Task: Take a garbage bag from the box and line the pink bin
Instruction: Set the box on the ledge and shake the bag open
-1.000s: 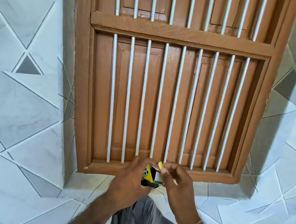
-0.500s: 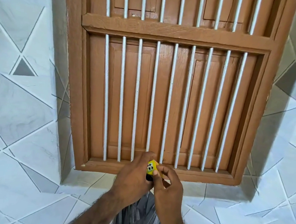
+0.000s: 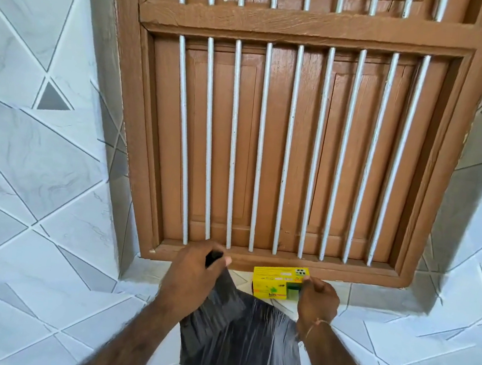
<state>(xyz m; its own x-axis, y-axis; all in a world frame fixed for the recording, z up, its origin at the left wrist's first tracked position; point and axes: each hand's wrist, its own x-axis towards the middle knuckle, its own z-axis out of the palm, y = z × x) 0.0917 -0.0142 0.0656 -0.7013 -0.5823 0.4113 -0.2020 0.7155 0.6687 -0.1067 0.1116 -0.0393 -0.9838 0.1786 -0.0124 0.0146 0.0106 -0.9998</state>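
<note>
While the left hand (image 3: pixel 195 272) is closed in a fist at about seven o'clock of the view, it pinches the top edge of a black garbage bag (image 3: pixel 242 338), a dark bit of which shows between thumb and forefinger. From that grip the bag hangs down and fans out toward five o'clock, its thin plastic creased in long streaks and its lower edge reaching almost to the bottom of the frame, between the two forearms.

At roughly five o'clock from the centre, the right hand (image 3: pixel 316 301) has its fingers curled around the right end of a small yellow box (image 3: pixel 278 283), thumb and fingertips closed on its near corner beside a green patch on the print (the lettering is too small to read beyond "bin"). That box lies on its long side on the pale tiled sill (image 3: pixel 370 297), just in front of the lower rail of a brown wooden window frame (image 3: pixel 270 261). A thin thread band (image 3: pixel 315 326) circles the right wrist.

Filling the twelve o'clock half of the view, the closed brown shutters stand behind a row of upright white bars (image 3: pixel 261 146). Grey and white tiles (image 3: pixel 44 163) with slanting lines cover the wall at nine and three o'clock.
</note>
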